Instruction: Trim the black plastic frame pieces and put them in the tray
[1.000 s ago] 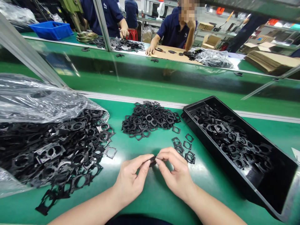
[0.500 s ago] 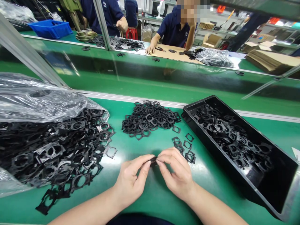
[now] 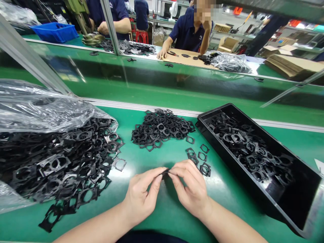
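Note:
Between the fingertips of both hands is a small black part (image 3: 165,172), seen nearly edge-on and mostly covered by fingers. My left hand (image 3: 143,190) pinches its left side, and my right hand (image 3: 190,187) pinches its right side. Just beyond my right hand lie several loose black square frames (image 3: 202,156) with round holes. Farther off is a heap of thin black frames (image 3: 162,128). To the left, a larger pile of black plastic frames (image 3: 63,168) spills from a clear plastic bag (image 3: 45,108).
A black tray (image 3: 278,209) holding more black frames stands at the right. Behind a metal-edged green partition (image 3: 152,84), people in dark blue shirts sit at another bench. That bench carries a blue bin (image 3: 54,32), cardboard (image 3: 291,65) and a bagged black heap (image 3: 231,61).
My hands stay almost in place, with the black part still held between them. Across the partition, the left person's hand has moved to the left, towards the machine.

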Available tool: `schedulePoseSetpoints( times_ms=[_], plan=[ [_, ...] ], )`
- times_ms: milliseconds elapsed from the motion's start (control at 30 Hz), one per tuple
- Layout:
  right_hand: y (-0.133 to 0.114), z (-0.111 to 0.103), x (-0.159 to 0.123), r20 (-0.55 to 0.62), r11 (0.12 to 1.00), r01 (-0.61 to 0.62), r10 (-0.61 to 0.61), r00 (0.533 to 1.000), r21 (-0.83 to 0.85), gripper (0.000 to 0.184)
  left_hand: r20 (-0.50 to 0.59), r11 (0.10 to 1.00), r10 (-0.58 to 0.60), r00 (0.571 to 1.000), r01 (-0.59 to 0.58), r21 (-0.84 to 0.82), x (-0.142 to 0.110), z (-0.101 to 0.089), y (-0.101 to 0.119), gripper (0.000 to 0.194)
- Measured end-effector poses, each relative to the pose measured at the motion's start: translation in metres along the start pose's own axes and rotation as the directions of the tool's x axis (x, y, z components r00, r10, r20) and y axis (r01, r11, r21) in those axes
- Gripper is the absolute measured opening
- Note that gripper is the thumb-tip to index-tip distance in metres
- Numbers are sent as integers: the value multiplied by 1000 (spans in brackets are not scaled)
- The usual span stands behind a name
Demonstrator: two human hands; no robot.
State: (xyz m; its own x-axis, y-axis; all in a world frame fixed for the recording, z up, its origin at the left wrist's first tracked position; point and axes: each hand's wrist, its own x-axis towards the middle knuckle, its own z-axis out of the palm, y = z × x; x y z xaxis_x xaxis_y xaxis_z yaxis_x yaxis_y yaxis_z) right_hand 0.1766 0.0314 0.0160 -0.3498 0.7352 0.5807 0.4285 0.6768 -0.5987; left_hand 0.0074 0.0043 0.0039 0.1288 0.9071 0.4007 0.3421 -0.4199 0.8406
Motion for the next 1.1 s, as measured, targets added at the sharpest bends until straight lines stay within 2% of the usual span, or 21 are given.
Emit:
schedulePoseSetpoints(
  times_ms=[100,367,533,667,767,933,1100],
  plan=[
    [1,1,0,0,1000,19,-19,1000,9,22,-12,998,58,998,-58,11,1,0,0,34],
    [2,-1,2,43,999,22,-23,999,28,21,-3,996,69,998,-69,48,2,-1,0,34],
    [0,-1,2,52,998,-51,49,997,42,16,9,996,72,997,-72,44,3,-1,1,33],
    [0,-1,1,32,991,-95,92,995,97,21,13,996,72,997,-72,47,3,-1,0,35],
    [1,-2,0,84,979,-137,125,989,148,24,12,995,83,996,-83,53,2,-1,-2,35],
    [2,-3,3,175,939,-247,208,962,241,13,36,994,85,996,-87,68,0,-3,-4,32],
    [3,-5,8,249,905,-338,276,928,259,8,85,1000,-19,996,17,26,-1,-3,-6,30]
  ],
)
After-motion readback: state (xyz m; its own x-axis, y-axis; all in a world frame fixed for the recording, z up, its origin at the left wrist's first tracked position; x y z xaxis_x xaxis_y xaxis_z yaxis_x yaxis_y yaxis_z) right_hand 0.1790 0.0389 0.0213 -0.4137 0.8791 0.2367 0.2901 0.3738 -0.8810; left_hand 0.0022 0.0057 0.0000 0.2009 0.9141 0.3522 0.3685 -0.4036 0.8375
